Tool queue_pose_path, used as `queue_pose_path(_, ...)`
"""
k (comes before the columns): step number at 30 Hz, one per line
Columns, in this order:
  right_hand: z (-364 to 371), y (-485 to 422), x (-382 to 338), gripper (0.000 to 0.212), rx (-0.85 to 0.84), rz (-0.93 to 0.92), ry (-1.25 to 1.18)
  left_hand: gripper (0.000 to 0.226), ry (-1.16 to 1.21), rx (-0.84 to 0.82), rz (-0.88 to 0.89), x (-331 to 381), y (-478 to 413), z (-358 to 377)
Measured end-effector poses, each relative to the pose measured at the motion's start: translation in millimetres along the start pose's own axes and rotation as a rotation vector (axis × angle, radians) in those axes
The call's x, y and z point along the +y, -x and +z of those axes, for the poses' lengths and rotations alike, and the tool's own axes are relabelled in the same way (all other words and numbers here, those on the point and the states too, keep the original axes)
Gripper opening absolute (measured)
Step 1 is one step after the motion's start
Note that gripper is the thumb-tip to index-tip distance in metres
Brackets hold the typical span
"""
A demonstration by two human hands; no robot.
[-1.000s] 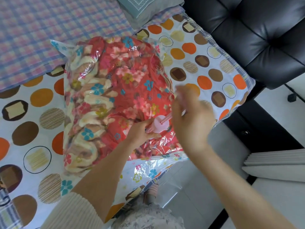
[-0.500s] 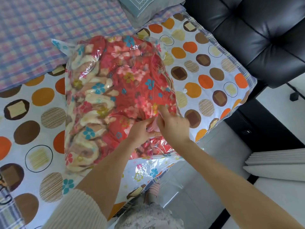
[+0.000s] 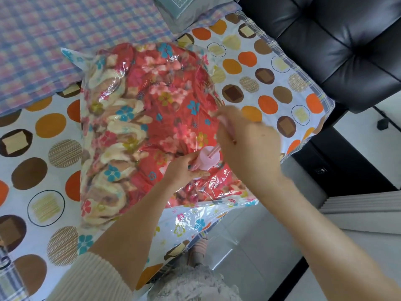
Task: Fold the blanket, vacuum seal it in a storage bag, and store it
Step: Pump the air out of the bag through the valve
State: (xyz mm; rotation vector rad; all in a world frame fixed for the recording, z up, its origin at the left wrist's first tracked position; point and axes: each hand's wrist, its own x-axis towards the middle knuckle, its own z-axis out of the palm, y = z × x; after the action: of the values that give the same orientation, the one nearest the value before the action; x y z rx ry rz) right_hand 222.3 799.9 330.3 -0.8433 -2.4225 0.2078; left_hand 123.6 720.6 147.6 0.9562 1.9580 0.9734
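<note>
A red floral blanket (image 3: 152, 118) lies folded inside a clear storage bag (image 3: 195, 216) printed with small flowers, on the bed. A pink hand pump (image 3: 209, 158) stands on the bag near its right lower part. My left hand (image 3: 184, 169) grips the pump's round body at its base. My right hand (image 3: 245, 142) is closed around the pump's thin rod and handle, raised above the body; the handle is blurred and mostly hidden by my fingers.
The bed carries a white sheet with orange and brown circles (image 3: 43, 135) and a plaid cover (image 3: 65, 29) at the back. A grey pillow (image 3: 186, 7) lies at the top. A black padded chair (image 3: 336, 40) stands right; white floor (image 3: 249, 246) below.
The right hand has pulled the pump handle up and away from the body, after being pushed down against it half a second ago. The left hand has stayed on the pump.
</note>
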Motion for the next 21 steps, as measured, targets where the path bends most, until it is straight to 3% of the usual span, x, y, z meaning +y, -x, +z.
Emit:
queue_pose_path(2, -16, -4, -4, 0.016, 0.13, 0.023, -0.029, 0.058, -0.01, -0.007, -0.002, 0, 0, 0)
queue_pose_path(3, -10, 4, -1, 0.019, 0.102, 0.053, -0.047, 0.056, -0.023, -0.003, -0.002, 1, 1, 0)
queue_pose_path(6, 36, 35, 6, 0.019, -0.192, 0.079, 0.015, 0.052, -0.046, 0.007, -0.005, 0, 2, 4)
queue_pose_path(9, 25, 20, 7, 0.01, -0.19, 0.036, 0.066, 0.053, -0.007, 0.011, -0.011, 2, 4, 1)
queue_pose_path(14, -26, -7, -9, 0.017, 0.072, 0.08, -0.096, 0.059, 0.002, -0.002, 0.009, 2, 3, 1)
queue_pose_path(15, -13, 2, -7, 0.018, 0.053, 0.106, -0.072, 0.058, 0.009, -0.002, 0.003, 3, 3, 1)
queue_pose_path(17, 30, 26, -4, 0.023, -0.231, 0.059, 0.007, 0.055, 0.019, 0.002, -0.006, 2, 2, 1)
queue_pose_path(18, 44, 29, 2, 0.024, -0.275, 0.046, 0.065, 0.054, 0.017, 0.001, -0.01, 2, 2, 2)
queue_pose_path(21, 17, 6, 1, 0.012, -0.22, 0.021, 0.034, 0.059, 0.046, 0.006, -0.019, 0, 1, -1)
